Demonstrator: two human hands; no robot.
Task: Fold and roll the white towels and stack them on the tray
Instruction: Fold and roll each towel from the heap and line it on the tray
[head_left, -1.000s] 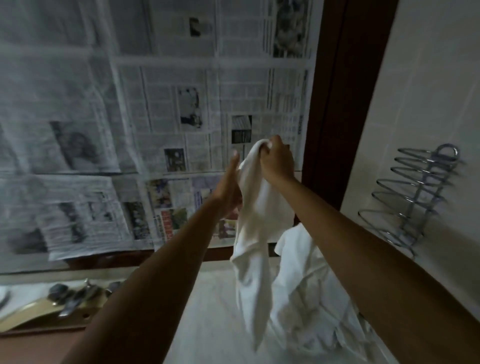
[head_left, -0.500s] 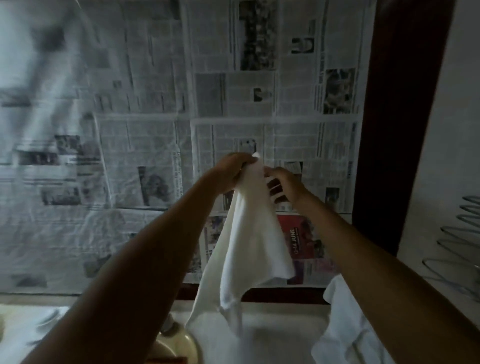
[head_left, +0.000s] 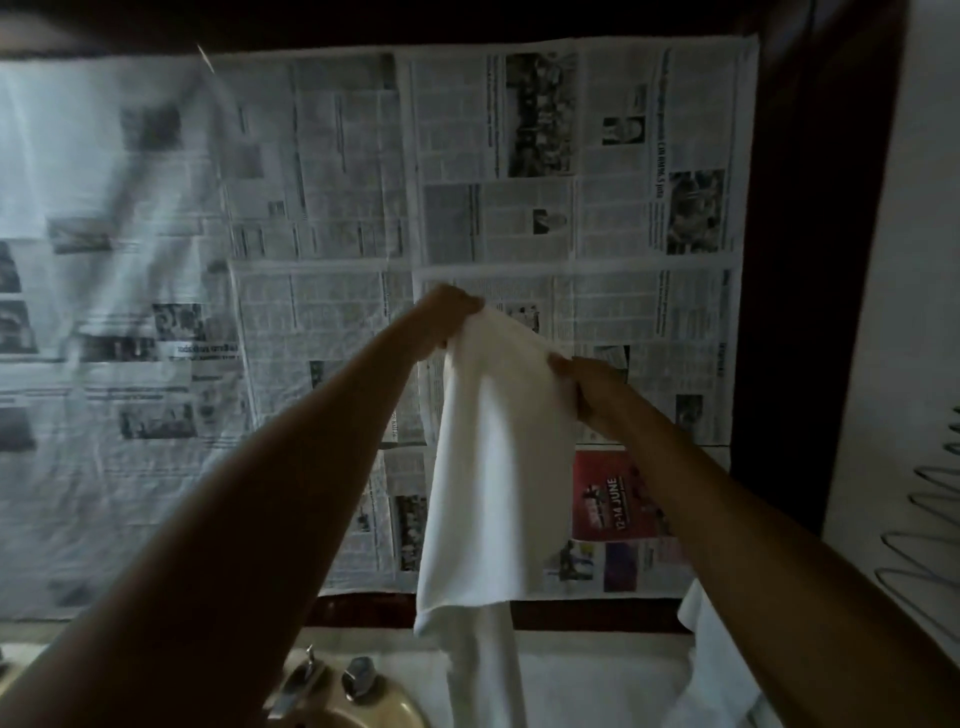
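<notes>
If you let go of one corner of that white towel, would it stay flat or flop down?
Probably flop. The white towel hangs limp below the left hand and right hand, which pinch its top edge, so it looks soft, not stiff. It also seems light, since fingertips alone carry it. The folds at its bottom suggest it creases easily.

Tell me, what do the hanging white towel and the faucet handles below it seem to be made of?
The hanging white towel looks like soft matte cloth, probably cotton: it drapes in folds. The faucet handles look like polished metal, perhaps chrome, since they glint.
</notes>
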